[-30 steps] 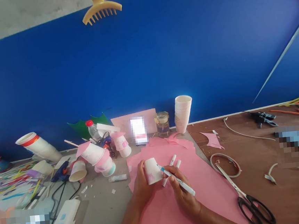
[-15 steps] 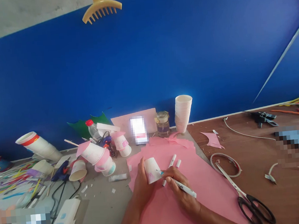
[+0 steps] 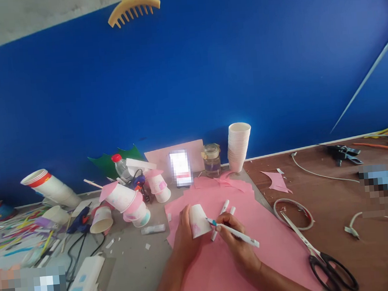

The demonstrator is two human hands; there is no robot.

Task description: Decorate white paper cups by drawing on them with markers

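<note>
My left hand (image 3: pixel 184 230) grips a white paper cup (image 3: pixel 198 217), which is tilted on its side and has faint pink marks near its lower edge. A white marker (image 3: pixel 239 235) with a blue tip is pinched in my right hand (image 3: pixel 238 243). Its tip is at the cup's right side; whether it touches cannot be told. Both hands are over a large sheet of pink paper (image 3: pixel 267 252). Behind my right hand lie another white marker (image 3: pixel 224 207) and a white cap-like piece (image 3: pixel 232 210).
Scissors (image 3: pixel 311 246) and a tape roll (image 3: pixel 294 213) lie to the right. Stacked paper cups (image 3: pixel 239 146) and a glass jar (image 3: pixel 211 158) stand at the back. Decorated cups (image 3: pixel 120 197), a glue gun (image 3: pixel 81 221) and a power strip (image 3: pixel 85 282) are on the left.
The marker has swung round in my right hand, lying more along the fingers, and its tip has pulled slightly right on the cup. The left hand's grip on the cup is unchanged.
</note>
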